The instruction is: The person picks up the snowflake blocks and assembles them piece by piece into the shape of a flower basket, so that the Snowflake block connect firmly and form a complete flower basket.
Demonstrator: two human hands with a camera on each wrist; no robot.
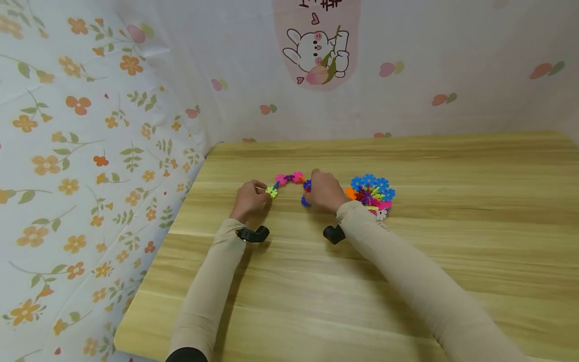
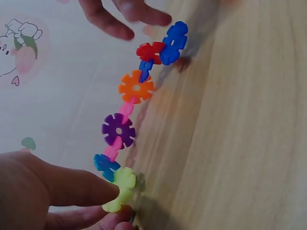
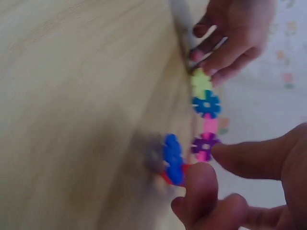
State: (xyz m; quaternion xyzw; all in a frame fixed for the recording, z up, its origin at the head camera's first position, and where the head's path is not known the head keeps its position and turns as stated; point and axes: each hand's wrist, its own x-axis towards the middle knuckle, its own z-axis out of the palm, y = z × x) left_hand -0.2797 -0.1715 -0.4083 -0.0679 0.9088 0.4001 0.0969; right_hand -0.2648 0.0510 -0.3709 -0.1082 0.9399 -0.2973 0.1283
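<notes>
A curved chain of interlocking plastic snowflake discs lies on the table. My left hand [image 1: 250, 199] pinches the yellow-green disc [image 2: 125, 179] at its left end. Along the chain follow a teal disc [image 2: 105, 165], pink pieces, a purple disc [image 2: 112, 125], an orange disc [image 2: 127, 88], a small blue piece and a red disc [image 2: 149, 51]. A larger blue disc [image 2: 175, 39] stands at the far end. My right hand [image 1: 325, 191] hovers beside that end, thumb and fingers apart, with nothing seen between them. In the head view it partly hides the chain's right end.
A pile of loose snowflake discs [image 1: 382, 183], blue, orange, pink, white and other colours, lies right of my right hand, partly behind the forearm. The wooden table [image 1: 475, 201] meets a patterned cloth [image 1: 407, 100] at the back and another on the left.
</notes>
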